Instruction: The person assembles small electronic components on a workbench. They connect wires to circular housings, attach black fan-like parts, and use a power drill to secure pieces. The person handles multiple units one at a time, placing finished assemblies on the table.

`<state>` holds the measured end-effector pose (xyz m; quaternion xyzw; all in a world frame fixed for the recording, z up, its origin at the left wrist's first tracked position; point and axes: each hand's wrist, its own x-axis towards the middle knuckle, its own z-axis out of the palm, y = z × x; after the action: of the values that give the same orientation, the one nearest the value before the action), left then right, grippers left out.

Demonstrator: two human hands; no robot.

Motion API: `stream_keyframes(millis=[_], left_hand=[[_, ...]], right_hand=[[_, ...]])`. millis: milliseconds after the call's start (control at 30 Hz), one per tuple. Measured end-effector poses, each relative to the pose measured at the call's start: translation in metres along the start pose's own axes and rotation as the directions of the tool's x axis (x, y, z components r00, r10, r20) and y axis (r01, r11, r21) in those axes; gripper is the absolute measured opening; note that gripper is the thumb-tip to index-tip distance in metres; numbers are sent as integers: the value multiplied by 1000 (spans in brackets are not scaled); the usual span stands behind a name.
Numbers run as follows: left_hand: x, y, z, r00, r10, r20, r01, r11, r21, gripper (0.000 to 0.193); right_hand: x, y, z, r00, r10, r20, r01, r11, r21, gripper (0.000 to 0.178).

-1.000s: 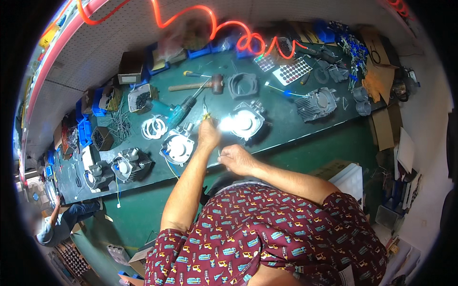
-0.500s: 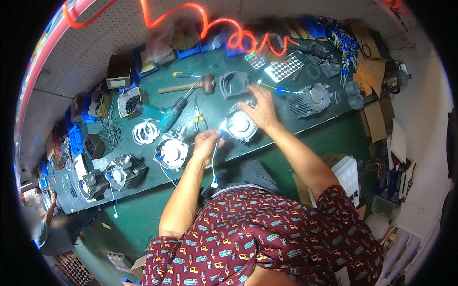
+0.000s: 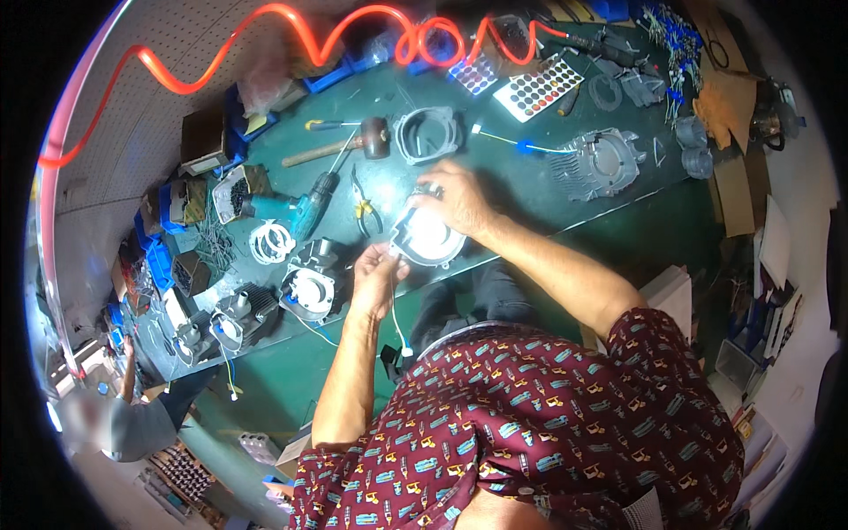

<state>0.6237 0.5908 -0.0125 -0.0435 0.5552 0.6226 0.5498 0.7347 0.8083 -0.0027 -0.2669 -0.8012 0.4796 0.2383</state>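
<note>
A grey metal motor housing [image 3: 431,237] with a bright round white face rests at the table's front edge. At its far side, my right hand [image 3: 459,205] has its fingers closed round the narrow neck. My left hand [image 3: 378,278] pinches the wire cable [image 3: 395,309] by the housing's left rim. The cable's white plug hangs down over the table edge. Left of my left hand sits a similar housing [image 3: 309,291] with a blue spot and trailing wires. Yellow-handled pliers [image 3: 364,212] lie just beyond my left hand.
A cordless drill [image 3: 305,208], a mallet [image 3: 340,147], white rings [image 3: 271,242] and an empty grey ring-shaped casing [image 3: 428,134] lie behind. A finned housing [image 3: 601,165] lies right. Sticker sheets [image 3: 539,88] and an orange coiled hose [image 3: 344,31] are farther back. Another person [image 3: 132,424] is far left.
My right hand has shifted from spread fingers over the housing to a closer grip on its neck. My left hand stays at the rim with the cable. The whole view has turned slightly.
</note>
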Motion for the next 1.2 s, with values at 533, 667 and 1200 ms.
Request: stream_keyframes(millis=[533, 667, 1200], left_hand=[[-17, -5, 7, 917, 396, -49, -236, 637, 734, 29], [-15, 4, 12, 899, 438, 16, -242, 465, 852, 24], [-5, 34, -5, 969, -220, 112, 181, 942, 282, 15]], right_hand=[[1, -9, -2, 999, 50, 10, -50, 999, 1, 40], [1, -6, 0, 999, 39, 6, -39, 999, -16, 40], [5, -5, 1, 998, 40, 54, -40, 999, -6, 37]])
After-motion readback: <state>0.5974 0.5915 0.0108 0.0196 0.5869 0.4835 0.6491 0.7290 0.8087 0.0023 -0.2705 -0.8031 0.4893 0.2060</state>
